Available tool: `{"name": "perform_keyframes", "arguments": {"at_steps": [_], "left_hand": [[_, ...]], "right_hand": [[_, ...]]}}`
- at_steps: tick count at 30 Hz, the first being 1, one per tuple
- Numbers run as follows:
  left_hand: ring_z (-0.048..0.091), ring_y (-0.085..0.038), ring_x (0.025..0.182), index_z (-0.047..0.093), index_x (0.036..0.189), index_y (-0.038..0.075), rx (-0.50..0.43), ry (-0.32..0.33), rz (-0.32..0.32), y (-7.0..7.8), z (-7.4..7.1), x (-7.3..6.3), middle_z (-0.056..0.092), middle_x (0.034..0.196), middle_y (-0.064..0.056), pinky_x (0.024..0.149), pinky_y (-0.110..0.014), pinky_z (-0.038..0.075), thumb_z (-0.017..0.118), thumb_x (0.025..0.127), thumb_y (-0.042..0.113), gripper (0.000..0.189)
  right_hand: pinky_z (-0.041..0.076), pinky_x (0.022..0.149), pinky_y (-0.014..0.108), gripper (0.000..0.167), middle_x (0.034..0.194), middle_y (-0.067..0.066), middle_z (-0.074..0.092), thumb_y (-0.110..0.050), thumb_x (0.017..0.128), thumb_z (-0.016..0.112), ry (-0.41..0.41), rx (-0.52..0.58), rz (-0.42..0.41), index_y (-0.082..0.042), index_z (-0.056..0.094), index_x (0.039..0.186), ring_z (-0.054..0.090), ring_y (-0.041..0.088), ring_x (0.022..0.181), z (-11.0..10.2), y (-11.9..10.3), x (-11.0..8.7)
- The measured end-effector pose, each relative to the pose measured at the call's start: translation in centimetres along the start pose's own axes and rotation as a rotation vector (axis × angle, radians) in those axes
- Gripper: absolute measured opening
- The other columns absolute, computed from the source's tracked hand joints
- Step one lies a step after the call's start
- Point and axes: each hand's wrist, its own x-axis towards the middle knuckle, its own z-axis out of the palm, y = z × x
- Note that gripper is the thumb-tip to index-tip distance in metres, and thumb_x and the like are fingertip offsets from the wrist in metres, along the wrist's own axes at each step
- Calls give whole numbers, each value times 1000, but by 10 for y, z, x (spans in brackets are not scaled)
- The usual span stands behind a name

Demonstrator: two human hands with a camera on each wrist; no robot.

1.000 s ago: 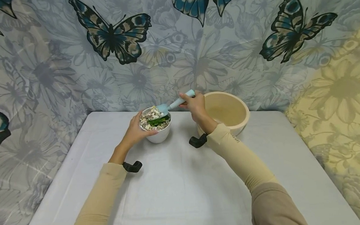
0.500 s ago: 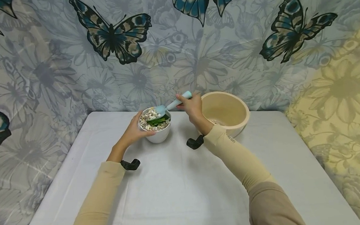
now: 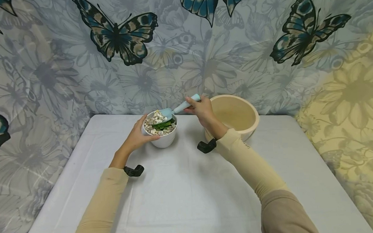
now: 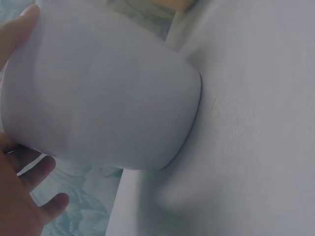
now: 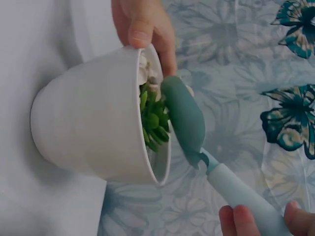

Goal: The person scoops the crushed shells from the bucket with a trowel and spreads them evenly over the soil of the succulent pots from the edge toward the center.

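Observation:
A white flower pot (image 3: 164, 141) stands at the back of the table, filled with pale pebbles (image 3: 153, 129) around a green succulent (image 5: 153, 118). My left hand (image 3: 135, 136) grips the pot at its rim, thumb on the near side and fingers round the far left. In the left wrist view the pot's smooth wall (image 4: 108, 88) fills much of the picture. My right hand (image 3: 204, 111) holds a light blue trowel (image 3: 186, 104) by its handle. The trowel's blade (image 5: 184, 115) tilts over the pot's opening, right at the succulent and the pebbles.
Just right of the pot stands a large beige tub (image 3: 234, 112), partly behind my right wrist. A white cloth covers the table (image 3: 177, 193). Behind the table's back edge hangs a curtain (image 3: 209, 60) with butterflies and flowers.
The trowel and my right hand shifted a little left over the pot, then back right. My left wrist has moved slightly left, while the pot stays in place.

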Motion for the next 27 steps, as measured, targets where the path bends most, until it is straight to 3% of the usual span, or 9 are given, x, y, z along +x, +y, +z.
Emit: {"name": "perform_keyframes", "arguments": {"at_steps": [8, 13, 16, 19, 23, 27], "left_hand": [[10, -40, 150, 7, 158, 21, 17, -55, 31, 2, -9, 6, 7, 163, -17, 114, -68, 19, 82, 74, 46, 115], [5, -39, 151, 4, 159, 22, -16, -96, 23, 0, -11, 8, 3, 165, -13, 116, -67, 15, 82, 75, 44, 117], [5, -38, 152, 3, 159, 22, -45, -85, 14, 0, -8, 7, 2, 165, -12, 117, -67, 14, 83, 74, 43, 118], [6, -37, 152, 4, 159, 21, -63, -59, 14, 1, -4, 5, 4, 165, -12, 118, -65, 14, 83, 74, 42, 118], [8, -38, 151, 4, 159, 20, -32, -37, 11, 4, -2, 2, 5, 164, -14, 117, -65, 16, 83, 74, 45, 118], [9, -39, 151, 4, 159, 19, 16, -42, 9, 5, -5, 2, 6, 164, -16, 116, -66, 18, 82, 73, 48, 119]], "right_hand": [[57, 91, 39, 14, 90, 2, 62, -13, 94, 64, 26, -3, -40, 1, 62, 99, 65, 9, 72, 5, 1, 2], [59, 83, 33, 18, 101, 14, 66, -13, 93, 65, 38, -20, -86, 3, 62, 101, 65, 10, 72, 11, 7, 0], [60, 82, 34, 22, 108, 20, 67, -15, 92, 66, 55, -47, -106, 4, 62, 103, 66, 9, 71, 12, 9, -1], [59, 83, 34, 23, 103, 17, 68, -15, 92, 67, 69, -73, -115, 4, 63, 103, 67, 10, 72, 12, 7, -1], [60, 80, 30, 24, 92, 9, 66, -15, 92, 68, 77, -118, -135, 6, 64, 103, 69, 15, 77, 11, 1, -2], [60, 79, 30, 24, 94, 10, 67, -15, 91, 69, 74, -140, -139, 6, 65, 103, 70, 17, 79, 13, -1, -3]]}}
